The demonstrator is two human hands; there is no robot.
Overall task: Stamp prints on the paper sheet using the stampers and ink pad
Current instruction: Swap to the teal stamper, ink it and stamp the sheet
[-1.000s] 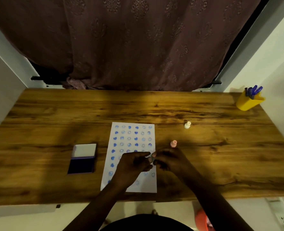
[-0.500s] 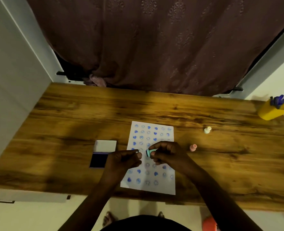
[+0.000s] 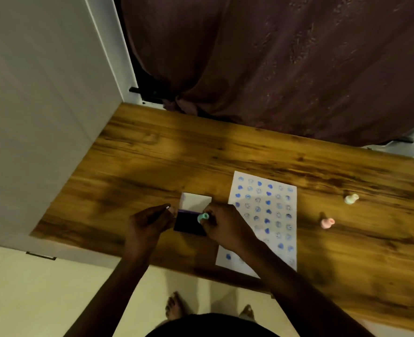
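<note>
A white paper sheet [image 3: 261, 190] with rows of blue stamped prints lies on the wooden table [image 3: 152, 161]. Left of it sits the ink pad [image 3: 189, 226], its white lid [image 3: 196, 201] flipped back. My right hand [image 3: 227, 228] pinches a teal stamper [image 3: 203, 217] right over the dark pad; whether it touches the ink is unclear. My left hand [image 3: 147, 222] is curled beside the pad's left edge, with a small pale piece, apparently the stamper's cap, between thumb and forefinger.
A pink stamper [image 3: 327, 223] and a white stamper [image 3: 351, 198] stand on the table right of the sheet. A dark curtain [image 3: 274, 69] hangs behind the table and a white wall panel [image 3: 43, 117] borders its left end. My bare feet show below the near edge.
Both hands have moved left off the paper sheet to the ink pad, the right one carrying the teal stamper. The camera view swung left, and the yellow pen holder is out of frame.
</note>
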